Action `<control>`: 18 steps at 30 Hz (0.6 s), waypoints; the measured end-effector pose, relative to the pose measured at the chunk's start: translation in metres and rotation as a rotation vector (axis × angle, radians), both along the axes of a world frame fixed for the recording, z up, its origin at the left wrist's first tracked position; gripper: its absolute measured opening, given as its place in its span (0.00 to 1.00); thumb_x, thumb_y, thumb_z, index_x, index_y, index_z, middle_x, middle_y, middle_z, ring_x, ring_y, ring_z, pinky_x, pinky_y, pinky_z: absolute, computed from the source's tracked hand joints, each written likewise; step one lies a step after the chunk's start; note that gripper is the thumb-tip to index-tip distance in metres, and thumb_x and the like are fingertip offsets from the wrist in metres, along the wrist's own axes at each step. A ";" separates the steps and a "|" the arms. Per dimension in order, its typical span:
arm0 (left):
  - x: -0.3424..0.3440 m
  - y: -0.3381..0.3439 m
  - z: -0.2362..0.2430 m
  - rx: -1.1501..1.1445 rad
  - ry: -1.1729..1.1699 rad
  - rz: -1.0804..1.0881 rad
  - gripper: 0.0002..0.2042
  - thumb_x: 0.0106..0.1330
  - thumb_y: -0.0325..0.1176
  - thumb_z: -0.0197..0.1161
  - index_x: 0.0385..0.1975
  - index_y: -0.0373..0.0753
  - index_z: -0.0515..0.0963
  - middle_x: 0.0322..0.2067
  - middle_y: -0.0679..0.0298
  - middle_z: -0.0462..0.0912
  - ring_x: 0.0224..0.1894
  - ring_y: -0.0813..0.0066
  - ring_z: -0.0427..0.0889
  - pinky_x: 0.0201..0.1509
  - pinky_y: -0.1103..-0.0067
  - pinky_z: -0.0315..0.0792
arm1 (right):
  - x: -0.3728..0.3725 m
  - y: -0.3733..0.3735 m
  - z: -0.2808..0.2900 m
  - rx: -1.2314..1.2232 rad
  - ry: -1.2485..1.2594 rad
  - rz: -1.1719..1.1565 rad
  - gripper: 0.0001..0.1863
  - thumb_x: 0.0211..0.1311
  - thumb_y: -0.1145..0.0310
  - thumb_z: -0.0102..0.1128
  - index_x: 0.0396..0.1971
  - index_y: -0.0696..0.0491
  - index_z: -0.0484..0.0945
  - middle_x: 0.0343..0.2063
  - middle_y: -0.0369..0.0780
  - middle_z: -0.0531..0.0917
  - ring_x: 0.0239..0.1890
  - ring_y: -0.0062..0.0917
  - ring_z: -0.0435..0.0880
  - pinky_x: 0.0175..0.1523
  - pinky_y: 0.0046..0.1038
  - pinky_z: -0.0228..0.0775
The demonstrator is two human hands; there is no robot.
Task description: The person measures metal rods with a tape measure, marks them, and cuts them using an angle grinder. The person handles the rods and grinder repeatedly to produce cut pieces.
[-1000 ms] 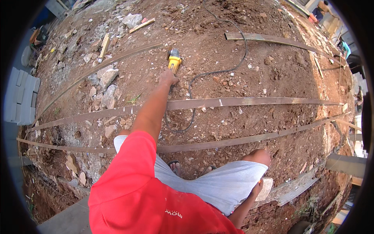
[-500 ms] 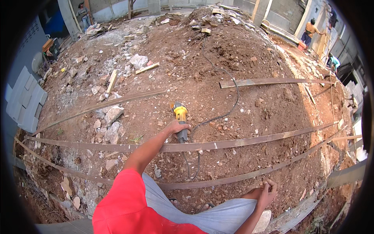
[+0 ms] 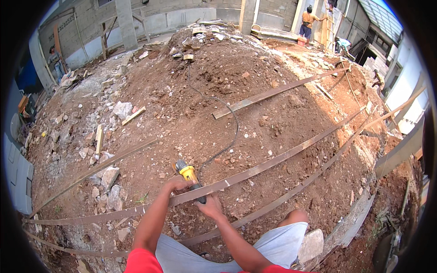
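A yellow and black angle grinder (image 3: 187,172) sits low over the dirt at a long brown metal strip (image 3: 255,168). My left hand (image 3: 177,183) is closed on the grinder near its yellow body. My right hand (image 3: 208,205) grips the black rear part of the grinder, just below the strip. The grinder's black cord (image 3: 234,136) runs away up the dirt mound. My grey-clad knee (image 3: 282,241) shows at the lower right.
More metal strips (image 3: 232,109) lie across the rubble and soil. Wood offcuts (image 3: 99,139), broken stones (image 3: 122,110) and grey blocks (image 3: 18,173) are at the left. Co-workers (image 3: 307,25) work by a wall at the back right; another person (image 3: 57,63) stands back left.
My right hand has moved from beside my knee onto the grinder. The grinder has come nearer my body, at the metal strip. The view has lifted and turned toward the right.
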State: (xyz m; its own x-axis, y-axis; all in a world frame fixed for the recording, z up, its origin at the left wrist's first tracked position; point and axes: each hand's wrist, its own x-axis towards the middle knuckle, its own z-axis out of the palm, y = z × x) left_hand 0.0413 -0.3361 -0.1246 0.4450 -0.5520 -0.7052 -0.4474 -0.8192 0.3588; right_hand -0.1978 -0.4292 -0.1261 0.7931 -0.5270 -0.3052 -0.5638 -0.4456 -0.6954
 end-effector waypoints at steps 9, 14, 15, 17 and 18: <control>-0.128 0.057 0.098 -0.385 -0.534 0.011 0.38 0.55 0.73 0.69 0.44 0.39 0.86 0.34 0.50 0.90 0.40 0.48 0.91 0.54 0.56 0.79 | 0.035 -0.017 -0.015 -0.112 -0.014 0.032 0.38 0.56 0.43 0.67 0.63 0.50 0.78 0.57 0.53 0.83 0.65 0.51 0.78 0.68 0.52 0.70; -0.131 0.036 0.075 -0.372 -0.596 0.044 0.27 0.54 0.60 0.73 0.39 0.41 0.84 0.31 0.51 0.90 0.37 0.49 0.90 0.48 0.55 0.81 | 0.043 -0.023 -0.048 -0.218 -0.181 -0.078 0.29 0.57 0.45 0.70 0.50 0.51 0.80 0.45 0.51 0.88 0.53 0.51 0.86 0.56 0.53 0.76; -0.127 0.046 0.074 -0.356 -0.600 0.054 0.24 0.54 0.56 0.73 0.39 0.41 0.84 0.31 0.51 0.90 0.37 0.49 0.90 0.47 0.55 0.81 | 0.050 -0.012 -0.044 -0.181 -0.170 -0.100 0.30 0.56 0.45 0.71 0.52 0.51 0.78 0.46 0.53 0.87 0.53 0.52 0.85 0.56 0.53 0.75; -0.122 0.060 0.063 -0.323 -0.639 0.068 0.20 0.54 0.50 0.71 0.38 0.41 0.84 0.31 0.50 0.89 0.37 0.49 0.90 0.46 0.56 0.81 | 0.063 0.009 -0.036 -0.109 -0.149 -0.140 0.34 0.55 0.45 0.73 0.55 0.51 0.74 0.46 0.55 0.86 0.52 0.55 0.84 0.56 0.53 0.74; -0.122 0.051 0.057 -0.331 -0.646 0.051 0.18 0.54 0.47 0.70 0.37 0.42 0.84 0.31 0.50 0.89 0.37 0.49 0.90 0.46 0.56 0.81 | 0.062 0.001 -0.042 -0.161 -0.144 -0.153 0.35 0.55 0.46 0.72 0.56 0.51 0.72 0.47 0.55 0.85 0.53 0.55 0.84 0.56 0.54 0.74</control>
State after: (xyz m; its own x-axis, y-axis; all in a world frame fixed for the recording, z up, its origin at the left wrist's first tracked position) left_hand -0.0807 -0.2846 -0.0675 0.7470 -0.6584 -0.0925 -0.6179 -0.7388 0.2689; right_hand -0.1354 -0.4279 -0.1681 0.7295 -0.6770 -0.0977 -0.5338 -0.4741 -0.7002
